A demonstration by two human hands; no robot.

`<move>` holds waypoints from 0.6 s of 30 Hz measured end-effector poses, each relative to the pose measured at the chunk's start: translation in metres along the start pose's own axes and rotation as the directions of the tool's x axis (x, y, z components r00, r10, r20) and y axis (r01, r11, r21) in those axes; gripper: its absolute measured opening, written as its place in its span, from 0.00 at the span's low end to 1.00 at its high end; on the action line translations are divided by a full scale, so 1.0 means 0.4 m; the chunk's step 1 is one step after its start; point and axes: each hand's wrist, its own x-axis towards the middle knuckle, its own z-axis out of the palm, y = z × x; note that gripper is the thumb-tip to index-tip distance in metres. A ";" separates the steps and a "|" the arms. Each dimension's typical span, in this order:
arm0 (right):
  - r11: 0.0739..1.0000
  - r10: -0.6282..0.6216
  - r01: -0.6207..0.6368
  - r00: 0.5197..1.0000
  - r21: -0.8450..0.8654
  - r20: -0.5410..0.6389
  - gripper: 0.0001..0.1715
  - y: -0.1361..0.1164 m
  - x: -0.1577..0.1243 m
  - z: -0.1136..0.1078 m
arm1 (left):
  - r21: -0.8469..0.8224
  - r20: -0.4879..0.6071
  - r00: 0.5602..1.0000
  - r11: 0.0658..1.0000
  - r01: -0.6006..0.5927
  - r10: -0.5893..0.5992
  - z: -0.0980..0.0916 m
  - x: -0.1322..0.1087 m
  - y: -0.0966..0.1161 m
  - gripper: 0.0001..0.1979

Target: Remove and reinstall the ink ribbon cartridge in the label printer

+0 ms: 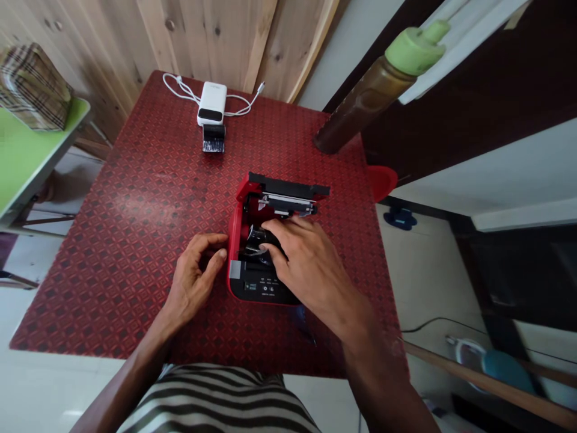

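Observation:
A small red and black printer-like device [233,240] sits on the table with its lid [288,186] raised. Inside its compartment lies a shiny black ribbon roll [258,233], partly hidden by my fingers. My right hand [306,252] reaches into the compartment from the right, thumb and fingers closed on the roll. My left hand [198,270] rests on the table at the device's left side, its fingers loosely curved and the thumb apart, fingertips at the red wall and nothing held. Buttons and a little display show on the black front panel [265,287].
On the red patterned table [135,240] stand a white power bank [211,102] with a white cable, a small black roll [213,138] against it, and a tall brown bottle [360,99] with a green cap. A green table [27,156] with a plaid bag [36,87] is at left.

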 end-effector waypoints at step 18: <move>0.999 -0.036 0.036 0.998 0.001 0.043 0.13 0.024 0.028 0.030 | 0.013 -0.014 1.000 1.000 0.010 -0.010 0.002 0.001 0.003 0.17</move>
